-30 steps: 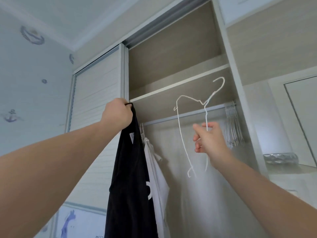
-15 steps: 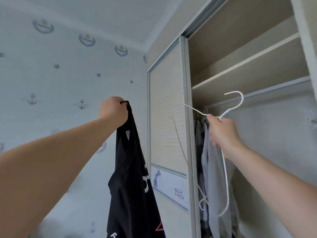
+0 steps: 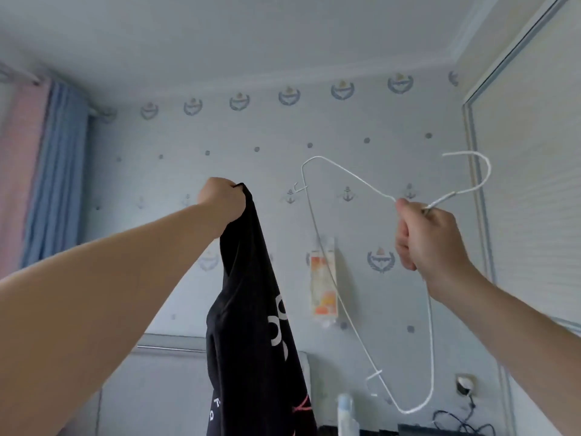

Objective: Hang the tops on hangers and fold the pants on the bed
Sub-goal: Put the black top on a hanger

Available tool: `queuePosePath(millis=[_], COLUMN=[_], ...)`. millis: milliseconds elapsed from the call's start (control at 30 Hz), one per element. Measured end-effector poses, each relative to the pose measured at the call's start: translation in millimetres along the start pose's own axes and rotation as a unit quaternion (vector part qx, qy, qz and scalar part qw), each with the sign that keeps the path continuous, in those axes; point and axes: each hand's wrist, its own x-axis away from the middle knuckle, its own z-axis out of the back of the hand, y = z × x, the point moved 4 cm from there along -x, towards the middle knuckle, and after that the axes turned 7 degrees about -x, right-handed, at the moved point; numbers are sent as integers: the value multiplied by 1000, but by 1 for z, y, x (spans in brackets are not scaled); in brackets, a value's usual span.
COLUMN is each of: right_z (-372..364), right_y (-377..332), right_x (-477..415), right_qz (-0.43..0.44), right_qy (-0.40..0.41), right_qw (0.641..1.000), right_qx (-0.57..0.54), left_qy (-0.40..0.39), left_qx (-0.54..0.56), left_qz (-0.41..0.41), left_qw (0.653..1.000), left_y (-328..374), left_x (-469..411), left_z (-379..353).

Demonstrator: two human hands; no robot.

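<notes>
My left hand (image 3: 221,201) is raised and grips the top edge of a black top (image 3: 251,325) with white and pink print, which hangs straight down from the fist. To its right my right hand (image 3: 427,237) grips a thin white wire hanger (image 3: 317,228) at its neck. The hook curves up to the right of the hand, and the hanger's frame hangs tilted below and to the left. Hanger and top are apart, with a gap of wall between them.
A wallpapered wall with anchor motifs fills the view. The wardrobe's sliding door (image 3: 534,184) stands at the right edge. Blue and pink curtains (image 3: 47,184) hang at the left. A small packet (image 3: 323,278) hangs on the wall; cables and a socket (image 3: 463,385) sit low right.
The view has swung left, away from the open wardrobe to the wall. Both hands keep their grips; the hanger has come out of the wardrobe and is now held up beside the black top.
</notes>
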Motion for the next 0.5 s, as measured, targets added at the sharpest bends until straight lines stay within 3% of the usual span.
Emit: queuePosePath(millis=[200,500], right_z=[-115,-218], right_y=[64,154], right_x=[81,239], right_qz=[-63,-166], right_qy=[-76,-163], right_qw=[991,951], right_qx=[-85,-205], left_qy=[19,-78], left_qx=[-170,-298], left_qz=[-25,-18], left_qw=[985,951], left_y=[-113,-293], left_x=[-8,3], left_z=[75,124])
